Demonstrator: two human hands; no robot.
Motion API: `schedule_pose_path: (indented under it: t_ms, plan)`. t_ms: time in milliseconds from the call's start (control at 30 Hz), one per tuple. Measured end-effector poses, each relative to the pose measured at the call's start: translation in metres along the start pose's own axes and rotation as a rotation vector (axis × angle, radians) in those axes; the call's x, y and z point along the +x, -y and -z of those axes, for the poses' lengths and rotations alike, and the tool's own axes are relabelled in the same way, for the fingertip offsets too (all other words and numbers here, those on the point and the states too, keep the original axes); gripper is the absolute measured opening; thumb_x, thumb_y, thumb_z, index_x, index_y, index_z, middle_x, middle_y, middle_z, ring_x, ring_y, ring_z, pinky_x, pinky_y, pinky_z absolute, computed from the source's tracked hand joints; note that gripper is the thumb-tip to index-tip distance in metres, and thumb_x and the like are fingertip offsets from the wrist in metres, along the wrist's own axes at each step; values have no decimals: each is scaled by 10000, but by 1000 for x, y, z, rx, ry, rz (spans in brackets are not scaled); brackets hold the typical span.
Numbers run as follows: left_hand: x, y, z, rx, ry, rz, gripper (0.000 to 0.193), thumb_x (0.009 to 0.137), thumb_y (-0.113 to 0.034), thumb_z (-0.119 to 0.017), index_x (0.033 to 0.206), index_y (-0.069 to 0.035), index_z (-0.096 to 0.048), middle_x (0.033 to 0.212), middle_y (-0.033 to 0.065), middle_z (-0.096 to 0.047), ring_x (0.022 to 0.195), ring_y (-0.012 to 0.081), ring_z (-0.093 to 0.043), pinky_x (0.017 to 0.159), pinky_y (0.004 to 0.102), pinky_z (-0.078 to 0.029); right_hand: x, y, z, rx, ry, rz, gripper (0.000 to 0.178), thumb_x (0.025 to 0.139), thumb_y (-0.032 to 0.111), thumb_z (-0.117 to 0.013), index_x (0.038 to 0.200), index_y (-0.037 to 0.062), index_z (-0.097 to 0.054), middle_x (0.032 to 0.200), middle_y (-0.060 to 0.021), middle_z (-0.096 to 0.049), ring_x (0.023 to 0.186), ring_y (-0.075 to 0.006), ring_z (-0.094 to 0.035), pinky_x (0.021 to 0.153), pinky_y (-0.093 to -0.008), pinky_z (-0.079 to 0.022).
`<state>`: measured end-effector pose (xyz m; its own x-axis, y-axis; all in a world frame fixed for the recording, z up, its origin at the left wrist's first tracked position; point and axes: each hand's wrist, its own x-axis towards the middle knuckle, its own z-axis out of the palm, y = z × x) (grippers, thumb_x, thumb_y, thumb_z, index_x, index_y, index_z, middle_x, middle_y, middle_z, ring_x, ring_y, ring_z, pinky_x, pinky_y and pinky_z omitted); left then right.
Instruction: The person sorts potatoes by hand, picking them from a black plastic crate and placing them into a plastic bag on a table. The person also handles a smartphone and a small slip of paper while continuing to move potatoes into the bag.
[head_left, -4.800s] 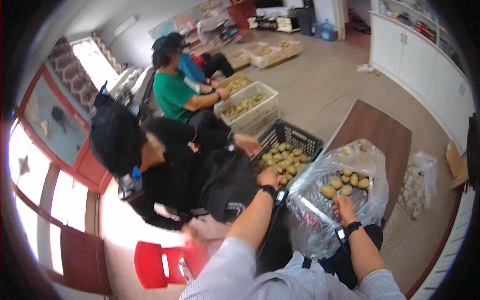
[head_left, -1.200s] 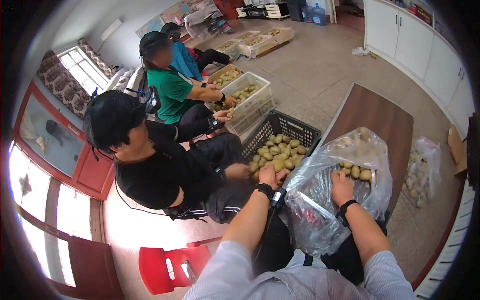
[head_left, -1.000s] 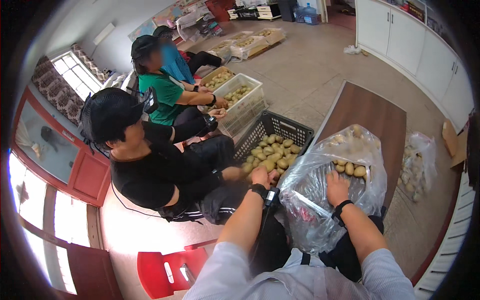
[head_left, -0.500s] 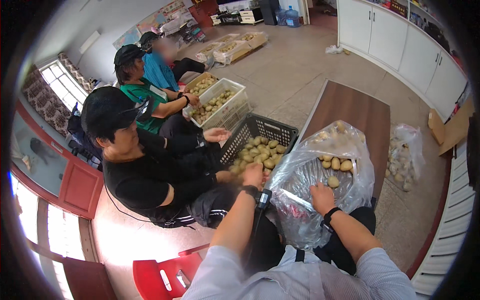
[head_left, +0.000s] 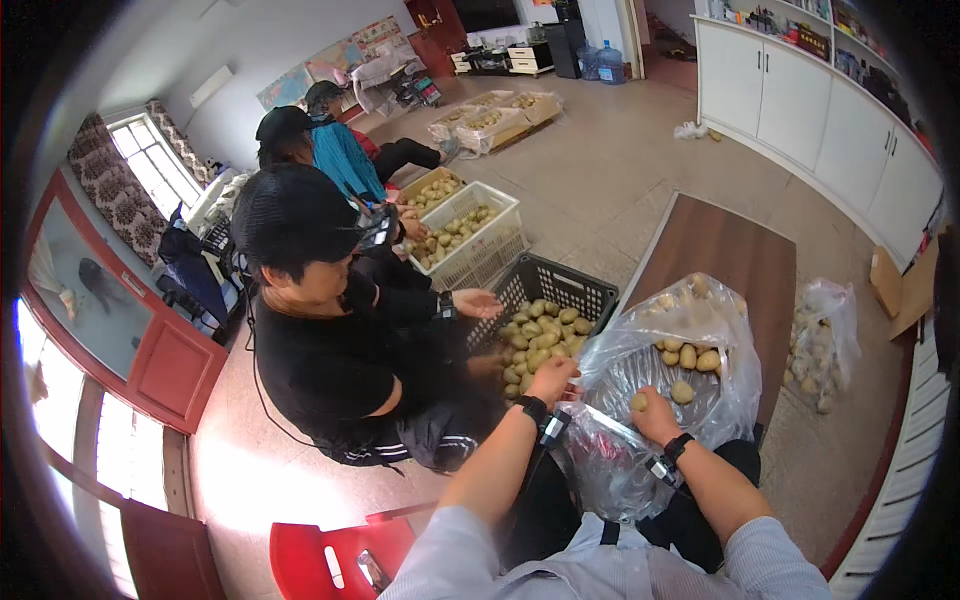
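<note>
My right hand [head_left: 657,418] is closed around a potato [head_left: 638,402] above the near part of a clear plastic bag [head_left: 625,365]. Just past its fingers, a single potato [head_left: 682,392] lies on the plastic, and several more potatoes [head_left: 690,357] sit deeper in the bag. My left hand [head_left: 552,381] is between the bag's left edge and a black crate [head_left: 598,292], its fingers loosely bent and apart with nothing seen in them. Potatoes [head_left: 540,335] fill much of that crate. At its near left side a co-worker's hand [head_left: 478,304] is held palm up; their other hand is blurred.
A brown tabletop [head_left: 715,235] lies under the bag's far part. Another bag of potatoes [head_left: 822,345] rests on the floor at right. White crate [head_left: 510,235] and co-workers are at left. A red chair [head_left: 300,560] stands near me; white cabinets [head_left: 790,95] line the back right.
My left hand has drawn back from the black crate toward the bag. My right hand has lifted a potato off the plastic. The co-worker leans closer to the crate, and the view has shifted.
</note>
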<state>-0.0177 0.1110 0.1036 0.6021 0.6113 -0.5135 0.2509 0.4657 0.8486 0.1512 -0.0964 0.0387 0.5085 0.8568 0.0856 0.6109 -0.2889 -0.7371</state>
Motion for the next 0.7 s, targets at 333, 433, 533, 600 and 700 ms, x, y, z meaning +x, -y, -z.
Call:
schedule_pose_path:
  t_ms: [333,433,533,600,700]
  plan:
    - [-14,-16,-17,38,340,165,443,932,-468,-556,1147,-82,-528,1002,88,-637,697,207,-663,563,318,-523,30,112,14,770,344,-228,356,1004,367,-459,943,31,-558,701,-17,-559,536,-83,-489,455,-223,-387]
    - [-15,-17,-20,-52,439,196,407,951,-461,-531,1129,-96,-550,872,65,-659,666,191,-666,504,277,-507,32,118,20,707,376,-246,394,1010,387,-435,883,34,-556,645,-12,-533,525,-82,-476,454,-230,-382]
    - [-14,-17,-22,-49,437,157,362,966,-421,-521,1117,-94,-558,828,60,-661,633,182,-664,449,240,-493,32,101,5,689,251,-154,405,1009,384,-435,876,27,-572,647,-23,-543,531,-101,-498,473,-246,-402]
    - [-9,-14,-18,-30,450,133,337,968,-406,-523,1107,-101,-559,853,58,-657,634,175,-657,456,239,-495,35,81,0,653,226,-183,401,1003,368,-439,939,0,-586,697,-46,-580,567,-123,-530,520,-277,-432]
    - [4,-7,-15,-151,284,126,299,972,-365,-524,1119,-105,-546,931,61,-638,691,183,-646,518,270,-520,42,20,-9,518,131,-247,389,962,339,-509,1002,-39,-595,783,-132,-639,698,-236,-618,652,-373,-488]
